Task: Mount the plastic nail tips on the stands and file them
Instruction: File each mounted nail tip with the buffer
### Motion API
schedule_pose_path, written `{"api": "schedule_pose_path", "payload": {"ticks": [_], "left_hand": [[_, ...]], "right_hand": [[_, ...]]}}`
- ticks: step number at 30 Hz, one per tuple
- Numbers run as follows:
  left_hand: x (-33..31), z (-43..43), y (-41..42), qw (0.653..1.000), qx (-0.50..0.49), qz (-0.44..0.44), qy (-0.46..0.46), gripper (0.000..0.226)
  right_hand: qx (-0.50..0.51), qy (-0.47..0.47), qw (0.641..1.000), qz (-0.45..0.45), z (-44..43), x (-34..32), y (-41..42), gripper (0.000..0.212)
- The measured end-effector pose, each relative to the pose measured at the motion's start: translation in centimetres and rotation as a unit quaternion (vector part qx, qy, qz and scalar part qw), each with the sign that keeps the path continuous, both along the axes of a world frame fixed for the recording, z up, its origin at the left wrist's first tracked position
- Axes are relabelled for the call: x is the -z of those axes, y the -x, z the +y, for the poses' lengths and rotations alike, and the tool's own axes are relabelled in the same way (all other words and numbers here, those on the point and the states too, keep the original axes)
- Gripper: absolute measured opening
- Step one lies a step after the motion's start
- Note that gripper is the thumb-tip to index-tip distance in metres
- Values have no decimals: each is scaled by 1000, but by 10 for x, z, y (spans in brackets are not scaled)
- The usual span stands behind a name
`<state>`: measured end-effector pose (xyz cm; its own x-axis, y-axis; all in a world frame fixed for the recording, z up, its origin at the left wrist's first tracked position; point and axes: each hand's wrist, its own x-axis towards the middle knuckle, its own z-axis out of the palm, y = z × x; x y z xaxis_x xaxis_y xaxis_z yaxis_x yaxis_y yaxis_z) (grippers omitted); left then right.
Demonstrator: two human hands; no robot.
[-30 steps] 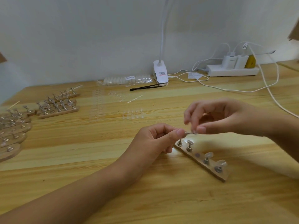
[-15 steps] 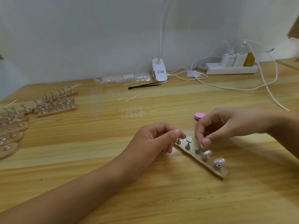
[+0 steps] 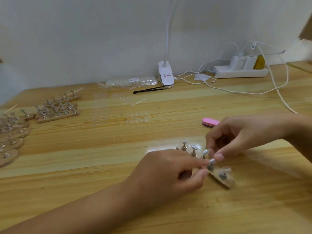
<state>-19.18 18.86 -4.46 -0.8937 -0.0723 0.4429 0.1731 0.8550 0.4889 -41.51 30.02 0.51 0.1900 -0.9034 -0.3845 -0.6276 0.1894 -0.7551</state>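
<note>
A short wooden stand strip [image 3: 227, 184] lies on the table at centre right, carrying several upright metal pegs. Clear nail tips sit on some pegs, such as the nearest one [image 3: 223, 172]. My left hand [image 3: 168, 171] reaches in from the lower left and pinches the stem of the fourth metal peg [image 3: 211, 163] between forefinger and thumb. My right hand [image 3: 239, 137] comes from the right, its thumb and forefinger pinching at that same peg's head. A pink nail file [image 3: 210, 122] lies just behind my right hand.
More wooden strips with pegs [image 3: 57, 110] crowd the left edge. Loose clear nail tips [image 3: 137, 118] lie mid-table. At the back are a bag of tips [image 3: 130, 81], black tweezers [image 3: 148, 90], a white lamp clip [image 3: 166, 76], a power strip [image 3: 241, 71] and trailing white cables [image 3: 280, 97].
The peg held in the air a second ago now stands in the strip's third place. Both hands have shifted along the strip to the fourth peg.
</note>
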Motion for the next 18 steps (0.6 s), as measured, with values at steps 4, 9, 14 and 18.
{"api": "schedule_pose_path", "payload": {"ticks": [4, 9, 14, 18], "left_hand": [[1, 4, -3, 987, 13, 50, 154, 27], [-1, 4, -3, 984, 4, 28, 173, 26], [0, 3, -2, 986, 7, 22, 167, 24], [2, 2, -2, 992, 2, 12, 127, 26]], "right_hand": [[-1, -16, 1000, 8, -2, 3, -3, 21], [2, -9, 1000, -4, 0, 4, 1, 28], [-6, -32, 998, -58, 1, 2, 9, 11], [13, 14, 994, -110, 4, -3, 16, 7]]}}
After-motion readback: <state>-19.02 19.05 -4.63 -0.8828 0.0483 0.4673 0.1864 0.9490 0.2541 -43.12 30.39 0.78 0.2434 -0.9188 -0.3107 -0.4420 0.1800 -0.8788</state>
